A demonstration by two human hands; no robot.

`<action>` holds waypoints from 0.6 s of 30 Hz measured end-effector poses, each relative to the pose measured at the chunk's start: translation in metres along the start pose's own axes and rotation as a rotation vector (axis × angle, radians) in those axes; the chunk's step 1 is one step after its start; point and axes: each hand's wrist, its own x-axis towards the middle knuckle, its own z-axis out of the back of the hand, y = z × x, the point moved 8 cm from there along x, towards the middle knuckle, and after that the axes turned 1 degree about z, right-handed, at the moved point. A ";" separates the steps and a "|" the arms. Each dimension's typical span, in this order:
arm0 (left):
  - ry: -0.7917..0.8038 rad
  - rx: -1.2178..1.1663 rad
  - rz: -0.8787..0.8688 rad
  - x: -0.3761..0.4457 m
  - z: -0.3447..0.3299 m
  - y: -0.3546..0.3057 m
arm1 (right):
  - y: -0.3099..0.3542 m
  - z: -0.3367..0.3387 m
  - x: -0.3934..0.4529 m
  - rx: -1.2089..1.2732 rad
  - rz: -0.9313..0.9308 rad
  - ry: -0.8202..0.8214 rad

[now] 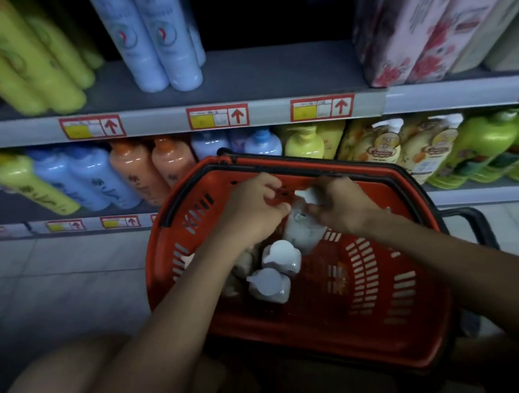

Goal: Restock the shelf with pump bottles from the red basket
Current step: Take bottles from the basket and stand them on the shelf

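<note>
Basket: red slotted plastic shopping basket (379,280) with black rim and handles, on the tiled floor just before the shelving.
Stock in hand: one pale translucent pump bottle with a white pump head (303,230), tilted and lifted above the basket floor.
Right hand (341,206): fingers curled round the neck and pump of that bottle, holding it.
Left hand (253,209): fingers bent, fingertips at the bottle's upper part; whether it grips or only steadies cannot be told.
Stock left in basket: two white-capped pump bottles (278,256) upright near the middle; something pale and blurred beside them, perhaps more.
Destination: grey metal upper shelf (275,74), with a bare gap between the light-blue bottles (154,41) and the pink floral packs (418,31).
Progress: judged partial; one bottle leaving the basket, at least two left, the gap unfilled.
</note>
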 end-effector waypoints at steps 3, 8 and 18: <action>0.094 -0.007 -0.118 -0.005 -0.021 -0.021 | 0.024 0.054 -0.020 -0.008 0.067 -0.088; 0.172 -0.232 -0.245 -0.032 -0.034 -0.051 | 0.047 0.143 -0.066 0.157 0.160 -0.271; 0.080 -0.456 -0.430 -0.096 0.005 -0.173 | 0.085 0.297 -0.158 0.564 0.276 -0.589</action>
